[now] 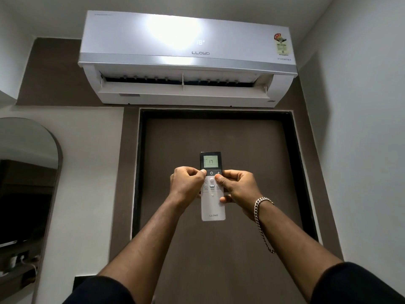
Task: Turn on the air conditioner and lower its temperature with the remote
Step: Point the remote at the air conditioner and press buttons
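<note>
Already on: air conditioner (186,55) louvre open, panel reading 18, remote (212,189) clamped between left hand (188,185) and right hand (238,189), screen above thumbs showing 17, further lowering optional.

A single head-worn, wide-angle view looks forward and steeply upward at a wall-mounted air conditioner (186,55) above a dark door (219,139). Both outstretched arms fill the near foreground. Wall edges bow with lens distortion.
</note>
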`<state>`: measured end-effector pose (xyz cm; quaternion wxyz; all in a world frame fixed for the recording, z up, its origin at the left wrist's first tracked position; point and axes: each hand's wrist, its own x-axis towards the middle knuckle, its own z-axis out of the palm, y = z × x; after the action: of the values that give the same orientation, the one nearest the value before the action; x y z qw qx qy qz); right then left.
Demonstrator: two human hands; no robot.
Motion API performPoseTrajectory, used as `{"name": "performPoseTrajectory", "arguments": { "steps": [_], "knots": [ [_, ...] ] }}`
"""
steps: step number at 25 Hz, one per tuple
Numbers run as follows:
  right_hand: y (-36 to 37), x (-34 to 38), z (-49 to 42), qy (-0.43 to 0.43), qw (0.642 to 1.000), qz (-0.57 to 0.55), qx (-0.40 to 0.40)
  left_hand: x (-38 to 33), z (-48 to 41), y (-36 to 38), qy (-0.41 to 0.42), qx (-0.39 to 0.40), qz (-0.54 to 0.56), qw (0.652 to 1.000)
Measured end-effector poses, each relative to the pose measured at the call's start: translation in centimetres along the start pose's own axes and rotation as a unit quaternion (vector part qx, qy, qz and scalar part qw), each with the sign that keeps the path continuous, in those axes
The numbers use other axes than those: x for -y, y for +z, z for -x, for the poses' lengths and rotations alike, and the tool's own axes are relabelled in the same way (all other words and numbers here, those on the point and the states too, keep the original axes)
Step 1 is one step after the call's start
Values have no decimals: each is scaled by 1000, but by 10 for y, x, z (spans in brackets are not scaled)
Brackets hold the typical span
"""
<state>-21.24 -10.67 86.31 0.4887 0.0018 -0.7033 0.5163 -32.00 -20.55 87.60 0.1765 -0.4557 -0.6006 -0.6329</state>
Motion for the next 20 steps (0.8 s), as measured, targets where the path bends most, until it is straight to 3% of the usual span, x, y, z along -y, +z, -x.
{"name": "performPoseTrajectory", "arguments": {
  "steps": [20],
  "knots": [
    [-14, 10, 5, 20, 999, 24, -32, -11, 7, 17, 9, -19, 15, 1000]
  ]
}}
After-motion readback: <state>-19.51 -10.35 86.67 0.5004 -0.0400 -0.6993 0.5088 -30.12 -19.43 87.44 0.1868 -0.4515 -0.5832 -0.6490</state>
